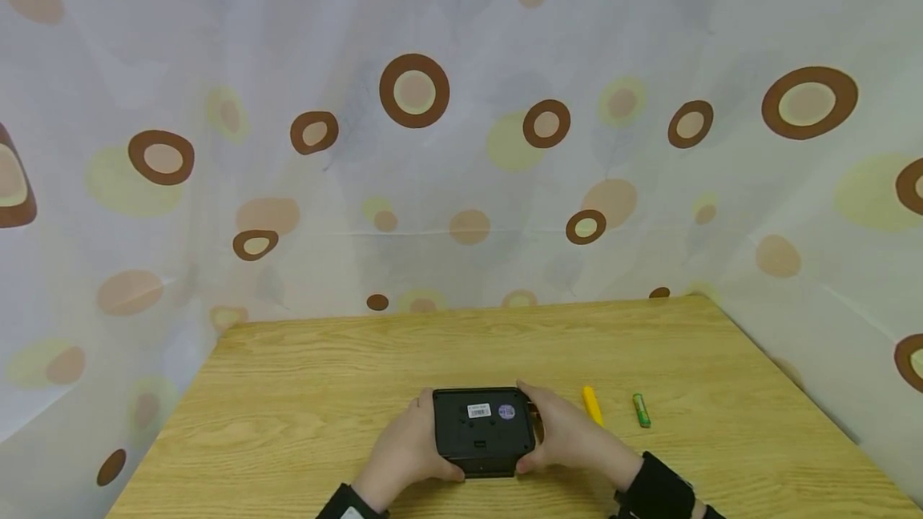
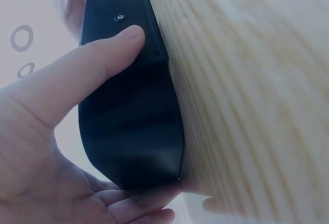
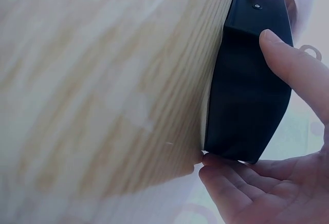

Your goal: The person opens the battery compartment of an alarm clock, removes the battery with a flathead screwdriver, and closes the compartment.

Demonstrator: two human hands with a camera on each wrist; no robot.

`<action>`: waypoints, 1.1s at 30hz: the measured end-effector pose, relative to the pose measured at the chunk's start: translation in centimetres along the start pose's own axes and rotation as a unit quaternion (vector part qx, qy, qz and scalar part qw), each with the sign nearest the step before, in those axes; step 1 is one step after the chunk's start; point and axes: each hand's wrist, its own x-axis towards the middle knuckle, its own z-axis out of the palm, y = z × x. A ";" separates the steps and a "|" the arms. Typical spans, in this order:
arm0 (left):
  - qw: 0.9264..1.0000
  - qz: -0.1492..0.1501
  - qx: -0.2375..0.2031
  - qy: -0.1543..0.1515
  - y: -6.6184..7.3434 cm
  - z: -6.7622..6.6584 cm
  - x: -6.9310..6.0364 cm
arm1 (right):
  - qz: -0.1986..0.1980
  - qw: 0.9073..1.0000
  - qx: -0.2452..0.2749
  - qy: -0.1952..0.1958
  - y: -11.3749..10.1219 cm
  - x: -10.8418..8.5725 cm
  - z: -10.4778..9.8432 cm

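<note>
A black plastic device (image 1: 479,428), boxy with slanted sides, lies between my two hands at the front middle of the table. Its upward face bears a white barcode label and a round purple sticker. My left hand (image 1: 413,440) grips its left end, thumb on the near side and fingers round the far side. On the opposite end my right hand (image 1: 566,428) holds it the same way. A small screw shows on the near side of the device (image 2: 128,126) in the left wrist view. What the underside looks like is hidden.
To the right of my right hand lies a yellow stick-like object (image 1: 592,404), partly hidden by the wrist. Farther right is a green battery (image 1: 641,410). The wooden table (image 1: 324,367) is bordered by a patterned curtain (image 1: 461,175) at the back and sides.
</note>
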 end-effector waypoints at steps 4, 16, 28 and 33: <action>1.000 -0.001 -0.002 0.001 0.0 0.0 0.0 | 0.000 1.000 0.003 0.000 0.1 0.0 0.1; 1.000 0.000 -0.006 0.002 -0.1 -0.1 0.1 | -0.009 1.000 -0.001 0.008 0.0 0.1 0.1; 1.000 -0.003 -0.001 -0.002 -0.1 -0.1 0.2 | -0.010 1.000 0.002 0.019 -0.2 0.2 -0.1; 1.000 -0.006 0.008 -0.016 0.0 -0.5 0.1 | -0.016 1.000 0.010 0.024 -0.3 0.1 0.0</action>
